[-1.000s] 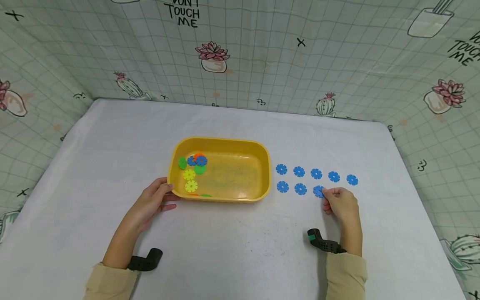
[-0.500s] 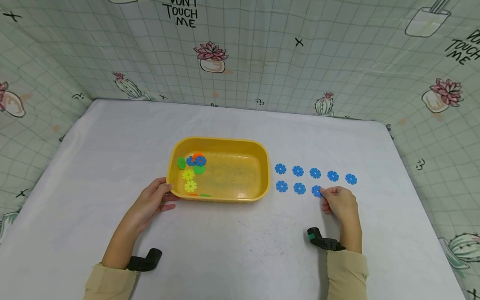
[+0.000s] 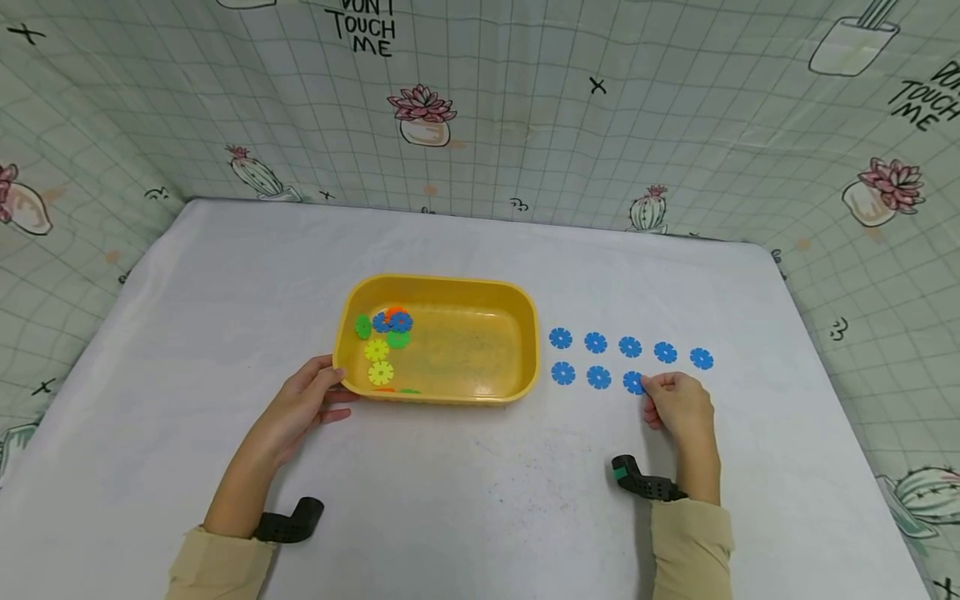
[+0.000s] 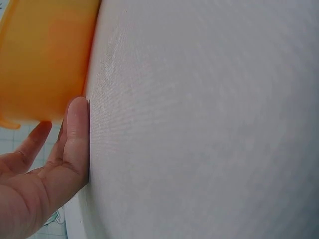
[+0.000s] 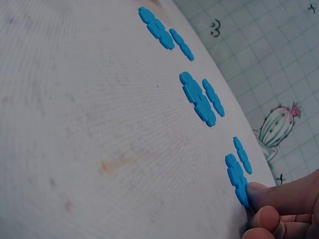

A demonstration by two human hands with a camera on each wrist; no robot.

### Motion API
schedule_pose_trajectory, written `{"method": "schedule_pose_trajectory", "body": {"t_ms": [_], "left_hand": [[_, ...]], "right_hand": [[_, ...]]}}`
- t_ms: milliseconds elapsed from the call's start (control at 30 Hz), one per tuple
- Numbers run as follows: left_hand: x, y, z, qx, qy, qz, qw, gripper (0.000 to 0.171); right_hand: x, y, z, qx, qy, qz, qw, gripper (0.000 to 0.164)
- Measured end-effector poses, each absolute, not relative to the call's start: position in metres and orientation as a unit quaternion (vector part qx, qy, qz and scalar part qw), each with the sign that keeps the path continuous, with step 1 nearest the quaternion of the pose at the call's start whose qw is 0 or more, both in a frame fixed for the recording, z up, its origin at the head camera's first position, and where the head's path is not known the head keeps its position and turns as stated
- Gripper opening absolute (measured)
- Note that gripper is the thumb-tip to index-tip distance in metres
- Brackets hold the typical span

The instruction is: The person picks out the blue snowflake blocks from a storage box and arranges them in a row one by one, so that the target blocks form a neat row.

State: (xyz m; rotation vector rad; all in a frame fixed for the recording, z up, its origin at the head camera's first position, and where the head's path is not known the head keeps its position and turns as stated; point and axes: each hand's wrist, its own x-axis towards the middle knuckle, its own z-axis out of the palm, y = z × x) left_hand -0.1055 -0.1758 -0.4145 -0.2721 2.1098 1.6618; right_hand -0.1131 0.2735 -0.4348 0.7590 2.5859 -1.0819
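Note:
In the head view a yellow plastic tray lies left of two rows of blue notched interlocking discs. My left hand holds the tray's near left corner, thumb at the rim and the other fingers outside. In the left wrist view, fingertips reach the tray wall close to the table. My right hand pinches the blue disc at the right end of the near row. That disc lies flat by the thumb in the right wrist view; its right edge is covered.
Inside the tray's left part lie loose discs: yellow ones, green ones, blue ones and a partly hidden orange one. A white cloth covers the table. Behind it hangs a checked curtain.

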Motion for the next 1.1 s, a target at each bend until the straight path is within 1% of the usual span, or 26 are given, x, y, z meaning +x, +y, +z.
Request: {"method": "schedule_pose_trajectory", "body": {"t_ms": [667, 1100], "left_hand": [[-0.1055, -0.1767, -0.4143, -0.096, 0.763, 0.602, 0.215, 0.055], [-0.1057, -0.1768, -0.4148, -0.098, 0.760, 0.603, 0.221, 0.053]], "right_hand": [[-0.1188, 0.2691, -0.4334, 0.274, 0.889, -0.350, 0.106, 0.033], [-0.1157, 0.2705, -0.4327, 0.268, 0.887, -0.358, 0.115, 0.034]]}}
